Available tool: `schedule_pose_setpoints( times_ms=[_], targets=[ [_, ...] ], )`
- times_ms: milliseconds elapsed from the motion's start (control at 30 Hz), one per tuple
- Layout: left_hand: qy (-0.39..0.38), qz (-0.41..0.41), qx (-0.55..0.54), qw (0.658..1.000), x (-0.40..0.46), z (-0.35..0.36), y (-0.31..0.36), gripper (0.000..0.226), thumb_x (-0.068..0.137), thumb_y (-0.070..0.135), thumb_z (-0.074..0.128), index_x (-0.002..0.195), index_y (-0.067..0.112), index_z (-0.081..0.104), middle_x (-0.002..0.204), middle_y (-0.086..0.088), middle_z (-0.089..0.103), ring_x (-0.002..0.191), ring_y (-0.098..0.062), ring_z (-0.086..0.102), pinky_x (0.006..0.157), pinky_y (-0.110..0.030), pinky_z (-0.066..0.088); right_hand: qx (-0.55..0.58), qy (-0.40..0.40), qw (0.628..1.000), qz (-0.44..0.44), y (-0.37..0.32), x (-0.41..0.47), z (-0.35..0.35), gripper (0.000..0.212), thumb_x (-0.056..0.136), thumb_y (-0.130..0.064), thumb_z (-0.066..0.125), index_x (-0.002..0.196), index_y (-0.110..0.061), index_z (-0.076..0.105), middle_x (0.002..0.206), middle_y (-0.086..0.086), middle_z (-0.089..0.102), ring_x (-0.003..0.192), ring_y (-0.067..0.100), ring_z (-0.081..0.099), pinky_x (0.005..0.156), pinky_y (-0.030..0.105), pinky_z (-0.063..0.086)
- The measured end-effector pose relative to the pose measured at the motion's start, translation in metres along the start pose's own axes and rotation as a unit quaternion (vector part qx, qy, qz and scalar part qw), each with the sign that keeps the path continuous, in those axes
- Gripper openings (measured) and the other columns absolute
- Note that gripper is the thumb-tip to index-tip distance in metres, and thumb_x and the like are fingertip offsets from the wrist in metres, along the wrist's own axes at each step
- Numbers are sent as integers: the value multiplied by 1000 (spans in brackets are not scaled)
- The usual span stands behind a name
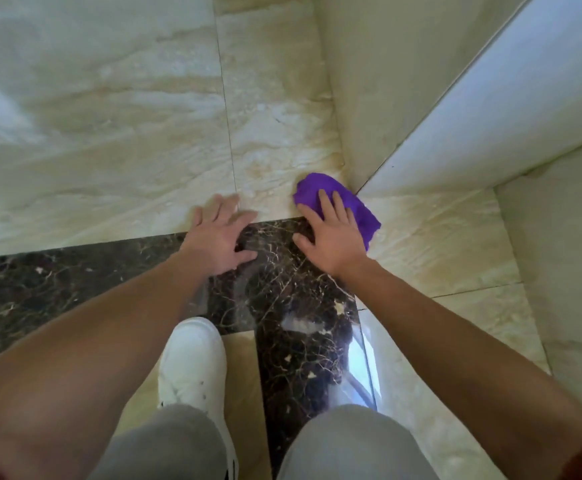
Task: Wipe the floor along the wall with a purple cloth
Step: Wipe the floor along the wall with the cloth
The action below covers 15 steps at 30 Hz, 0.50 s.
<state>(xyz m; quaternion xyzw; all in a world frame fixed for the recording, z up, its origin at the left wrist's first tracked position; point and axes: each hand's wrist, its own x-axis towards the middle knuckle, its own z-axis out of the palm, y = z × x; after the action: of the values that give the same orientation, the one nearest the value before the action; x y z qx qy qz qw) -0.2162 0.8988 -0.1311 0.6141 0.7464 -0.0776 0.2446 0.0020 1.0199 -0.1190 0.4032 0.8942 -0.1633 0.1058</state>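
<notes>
Right hand [334, 237] fingers spread flat, pressing purple cloth [358, 206] onto floor [109, 133] at wall [473, 109] corner. Left hand [218, 237] splayed, empty. Wiping under way; far stretch likely left.

Hidden, blurred and cut off

The right hand [331, 237] lies flat over the purple cloth [338, 199], hiding the cloth's near part; the left hand [218, 237] has fingers smeared by blur, so their exact spread is unclear; the white shoe [192, 362] vanishes at its heel under the grey trouser knee [164, 441]; both upper arms run off the bottom corners; the wall [490, 98] runs off the top edge
</notes>
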Motion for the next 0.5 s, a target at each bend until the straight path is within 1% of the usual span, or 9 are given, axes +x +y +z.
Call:
schedule_pose_setpoints(
  times_ms=[33,67,167,233,300,367,400,433,500],
  targets=[
    [3,-5,-5,1000,7,0,0,85,90,67,53,158,36,13,170,-4,-8,156,-35,-10,124,-61,2,-4,-31,999,2,8,6,5,70,97,-62,33,158,-32,16,169,11,-2,156,34,-5,125,55,10],
    [18,-4,-3,1000,14,-1,1,85,90,66,53,159,35,13,170,-5,-8,156,-35,-10,124,-61,3,1,-41,999,17,15,15,7,72,97,-66,30,158,-33,11,169,10,-8,156,33,-9,125,54,8],
    [95,0,4,995,36,-2,-5,76,93,58,51,157,28,22,170,-9,0,157,-35,-2,125,-61,7,31,-17,997,64,15,44,11,73,96,-65,28,159,-34,7,168,12,-12,155,34,-8,124,51,9],
    [111,-5,9,994,53,-5,-15,73,94,60,45,156,27,23,170,-9,3,157,-34,0,124,-60,7,51,-13,994,93,9,60,11,70,98,-58,31,159,-32,8,168,13,-11,155,35,-7,124,51,10],
    [93,-32,1,995,72,-9,-29,76,93,70,31,156,33,11,171,-6,-2,157,-33,-5,124,-60,3,66,-13,992,107,9,81,3,66,100,-47,37,159,-31,12,168,14,-8,155,36,-3,123,52,15],
    [63,-59,9,996,85,-8,-42,81,88,82,9,155,39,-10,169,-3,-18,155,-30,-18,123,-60,-4,71,-11,992,100,14,103,-11,64,102,-39,41,159,-31,14,169,15,-3,155,36,2,123,49,18],
    [61,-63,22,996,90,-6,-48,83,86,84,1,153,40,-19,167,-3,-24,153,-29,-23,122,-61,-7,74,-12,992,97,18,115,-16,64,102,-37,42,159,-31,14,169,14,-2,155,35,3,123,48,19],
    [72,-65,31,995,96,-5,-54,84,85,85,-4,153,39,-22,166,-4,-26,153,-29,-26,122,-61,-8,75,-10,993,95,20,127,-20,63,102,-36,42,159,-32,14,169,14,-2,155,35,3,124,47,19],
    [108,-70,29,991,106,-7,-65,86,87,84,-2,156,36,-18,167,-7,-23,153,-31,-24,123,-61,-7,68,11,992,102,21,140,-17,62,102,-37,42,158,-34,15,169,12,-2,156,33,3,124,48,17]
  ],
)
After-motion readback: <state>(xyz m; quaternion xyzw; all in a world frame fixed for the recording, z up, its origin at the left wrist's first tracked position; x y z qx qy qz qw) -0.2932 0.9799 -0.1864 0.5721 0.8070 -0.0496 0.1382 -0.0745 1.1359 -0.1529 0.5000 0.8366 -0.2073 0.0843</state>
